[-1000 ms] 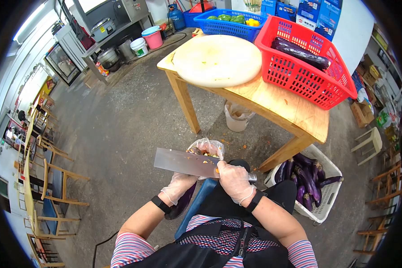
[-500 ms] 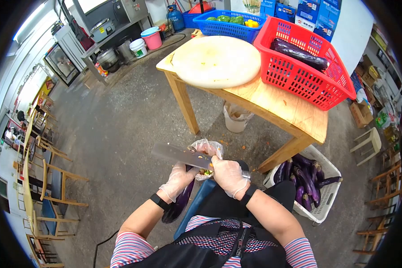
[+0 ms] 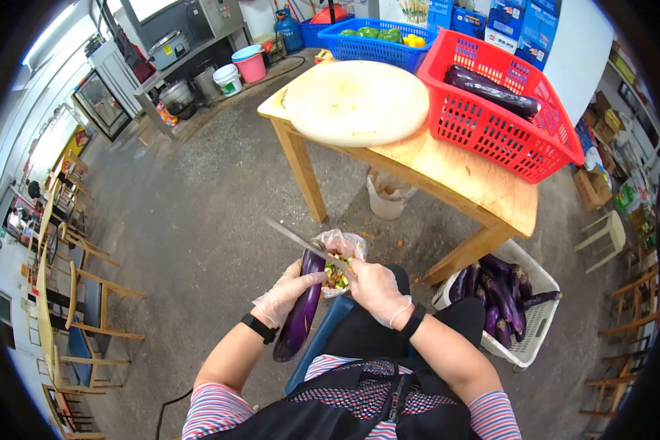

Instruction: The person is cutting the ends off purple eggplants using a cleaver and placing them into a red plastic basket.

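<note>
My gloved left hand (image 3: 290, 290) is wrapped round a long purple eggplant (image 3: 298, 323), which slants from near my lap up toward the knife. In my gloved right hand (image 3: 376, 286) is the handle of a broad cleaver (image 3: 297, 236). Its blade points up and left, edge-on to me, and crosses the eggplant's upper end in this view. Just beyond and below sits a plastic-lined bin (image 3: 350, 240) holding green and brown scraps (image 3: 336, 275).
A wooden table (image 3: 484, 187) bears a round white chopping board (image 3: 356, 103) and a red basket (image 3: 462, 121) with eggplants. Under its right end stands a white crate (image 3: 532, 345) full of eggplants. A lined bucket (image 3: 386, 198) is beneath. Chairs (image 3: 99, 293) line the left.
The cleaver has turned from showing its flat side to edge-on. The eggplant has come up and right, more of it now showing, and the scraps in the bin are more exposed.
</note>
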{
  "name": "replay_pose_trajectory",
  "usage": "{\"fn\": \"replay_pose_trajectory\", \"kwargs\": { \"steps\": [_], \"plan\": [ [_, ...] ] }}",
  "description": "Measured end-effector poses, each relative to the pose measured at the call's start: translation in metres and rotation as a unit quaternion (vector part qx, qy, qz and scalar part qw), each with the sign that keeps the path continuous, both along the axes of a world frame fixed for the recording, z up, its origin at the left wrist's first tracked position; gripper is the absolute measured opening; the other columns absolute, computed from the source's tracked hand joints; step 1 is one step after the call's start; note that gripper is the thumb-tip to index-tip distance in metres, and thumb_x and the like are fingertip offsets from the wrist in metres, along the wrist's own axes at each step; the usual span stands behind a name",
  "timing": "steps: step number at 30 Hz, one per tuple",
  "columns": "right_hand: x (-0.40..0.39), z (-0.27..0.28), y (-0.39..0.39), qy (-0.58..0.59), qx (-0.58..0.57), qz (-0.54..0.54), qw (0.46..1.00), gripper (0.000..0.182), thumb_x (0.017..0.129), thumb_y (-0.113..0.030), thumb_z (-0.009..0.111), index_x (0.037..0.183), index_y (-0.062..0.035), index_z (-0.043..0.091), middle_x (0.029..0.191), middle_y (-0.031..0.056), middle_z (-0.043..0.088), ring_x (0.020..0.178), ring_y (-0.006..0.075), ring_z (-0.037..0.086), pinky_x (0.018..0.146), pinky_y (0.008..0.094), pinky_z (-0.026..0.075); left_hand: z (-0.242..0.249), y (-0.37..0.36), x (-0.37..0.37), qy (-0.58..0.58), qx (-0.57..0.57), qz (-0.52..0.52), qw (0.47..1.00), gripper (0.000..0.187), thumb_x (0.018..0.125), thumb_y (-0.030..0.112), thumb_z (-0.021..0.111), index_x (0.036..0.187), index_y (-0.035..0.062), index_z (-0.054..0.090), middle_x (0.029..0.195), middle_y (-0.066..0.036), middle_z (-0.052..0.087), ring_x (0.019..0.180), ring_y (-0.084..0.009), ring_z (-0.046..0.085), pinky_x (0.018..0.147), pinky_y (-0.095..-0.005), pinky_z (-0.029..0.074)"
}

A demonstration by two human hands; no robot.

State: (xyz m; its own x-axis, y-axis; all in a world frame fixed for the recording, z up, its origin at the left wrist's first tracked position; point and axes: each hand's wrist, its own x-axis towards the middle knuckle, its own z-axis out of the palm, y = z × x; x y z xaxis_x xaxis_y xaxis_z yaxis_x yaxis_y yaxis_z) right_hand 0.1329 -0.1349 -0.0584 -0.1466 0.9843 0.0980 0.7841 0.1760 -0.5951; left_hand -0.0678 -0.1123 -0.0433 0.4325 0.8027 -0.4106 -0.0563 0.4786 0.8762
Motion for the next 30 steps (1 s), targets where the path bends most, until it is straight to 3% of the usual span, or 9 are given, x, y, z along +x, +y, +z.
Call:
{"fn": "replay_pose_trajectory", "kwargs": {
  "steps": [4, 7, 10, 12, 16, 18, 21, 25, 30],
  "plan": [
    [0.004, -0.005, -0.011, -0.051, 0.151, 0.028, 0.987, 0.008, 0.081, -0.011, 0.061, 0.083, -0.0055, 0.056, 0.058, 0.0141, 0.06, 0.057, 0.0321, 0.066, 0.051, 0.0429, 0.052, 0.008, -0.004, 0.007, -0.122, -0.042, 0.046, 0.991, 0.041, 0.089, 0.014, 0.068, 0.125, 0.0043, 0.052, 0.112, -0.008, 0.063, 0.096, -0.0165, 0.064, 0.083, -0.0279, 0.055],
    [0.007, -0.001, -0.018, -0.066, 0.145, 0.028, 0.987, 0.007, 0.081, -0.011, 0.061, 0.083, -0.0059, 0.056, 0.06, 0.0141, 0.061, 0.057, 0.0311, 0.066, 0.051, 0.0424, 0.051, 0.024, -0.009, 0.007, -0.224, -0.091, 0.028, 0.97, 0.038, 0.09, 0.008, 0.067, 0.125, 0.0047, 0.052, 0.114, -0.01, 0.063, 0.103, -0.0194, 0.064, 0.091, -0.0321, 0.055],
    [0.01, -0.007, -0.018, -0.07, 0.167, 0.027, 0.983, 0.006, 0.082, -0.011, 0.06, 0.084, -0.0066, 0.056, 0.061, 0.0142, 0.062, 0.057, 0.0302, 0.066, 0.051, 0.0419, 0.051, 0.03, -0.015, 0.012, -0.232, -0.144, 0.039, 0.961, 0.039, 0.089, 0.011, 0.069, 0.124, 0.0047, 0.052, 0.112, -0.01, 0.064, 0.102, -0.0197, 0.064, 0.088, -0.0315, 0.056],
    [0.012, -0.009, -0.014, -0.068, 0.16, 0.022, 0.985, 0.006, 0.082, -0.011, 0.06, 0.084, -0.0063, 0.056, 0.062, 0.0143, 0.062, 0.058, 0.0305, 0.066, 0.051, 0.042, 0.052, 0.029, -0.018, 0.017, -0.136, -0.077, 0.033, 0.987, 0.043, 0.086, 0.023, 0.073, 0.119, 0.0054, 0.054, 0.092, -0.007, 0.063, 0.071, -0.0143, 0.063, 0.062, -0.0245, 0.054],
    [0.016, -0.005, -0.01, -0.068, 0.114, 0.03, 0.991, 0.01, 0.084, -0.012, 0.059, 0.09, -0.0041, 0.058, 0.066, 0.0165, 0.064, 0.063, 0.0338, 0.067, 0.056, 0.0441, 0.053, 0.038, -0.021, 0.022, -0.093, -0.053, 0.053, 0.993, 0.042, 0.085, 0.023, 0.073, 0.117, 0.0037, 0.054, 0.088, -0.005, 0.061, 0.068, -0.0124, 0.06, 0.06, -0.0234, 0.052],
    [0.017, 0.0, -0.006, -0.049, 0.081, 0.029, 0.995, 0.012, 0.085, -0.014, 0.059, 0.092, -0.0039, 0.059, 0.069, 0.0176, 0.065, 0.065, 0.0356, 0.067, 0.058, 0.0455, 0.053, 0.038, -0.019, 0.017, 0.035, -0.002, 0.018, 0.999, 0.039, 0.085, 0.022, 0.071, 0.115, 0.0031, 0.055, 0.085, -0.003, 0.06, 0.067, -0.0104, 0.059, 0.06, -0.0222, 0.05],
    [0.015, -0.005, 0.0, 0.005, 0.032, 0.024, 0.999, 0.014, 0.087, -0.016, 0.06, 0.095, -0.0047, 0.061, 0.074, 0.0192, 0.066, 0.07, 0.0387, 0.066, 0.063, 0.0476, 0.053, 0.028, -0.012, 0.008, 0.066, 0.022, -0.02, 0.997, 0.038, 0.084, 0.022, 0.069, 0.114, 0.0034, 0.056, 0.082, -0.001, 0.059, 0.066, -0.0089, 0.058, 0.06, -0.0212, 0.049],
    [0.013, -0.007, 0.004, 0.038, 0.001, 0.018, 0.999, 0.014, 0.086, -0.019, 0.061, 0.094, -0.0066, 0.063, 0.076, 0.0206, 0.066, 0.075, 0.0405, 0.066, 0.068, 0.0489, 0.053, 0.026, -0.009, 0.003, 0.052, 0.032, -0.022, 0.998, 0.037, 0.084, 0.022, 0.069, 0.113, 0.0039, 0.056, 0.079, -0.001, 0.06, 0.064, -0.0094, 0.058, 0.058, -0.0212, 0.049],
    [0.027, -0.002, 0.013, -0.01, 0.012, 0.071, 0.997, 0.015, 0.087, -0.018, 0.061, 0.096, -0.0068, 0.064, 0.079, 0.0219, 0.066, 0.079, 0.0401, 0.066, 0.071, 0.0495, 0.053, 0.018, -0.005, -0.007, -0.002, -0.088, -0.018, 0.996, 0.036, 0.082, 0.021, 0.071, 0.11, 0.004, 0.057, 0.079, -0.005, 0.063, 0.063, -0.0115, 0.061, 0.059, -0.0225, 0.051]
  ]
}}
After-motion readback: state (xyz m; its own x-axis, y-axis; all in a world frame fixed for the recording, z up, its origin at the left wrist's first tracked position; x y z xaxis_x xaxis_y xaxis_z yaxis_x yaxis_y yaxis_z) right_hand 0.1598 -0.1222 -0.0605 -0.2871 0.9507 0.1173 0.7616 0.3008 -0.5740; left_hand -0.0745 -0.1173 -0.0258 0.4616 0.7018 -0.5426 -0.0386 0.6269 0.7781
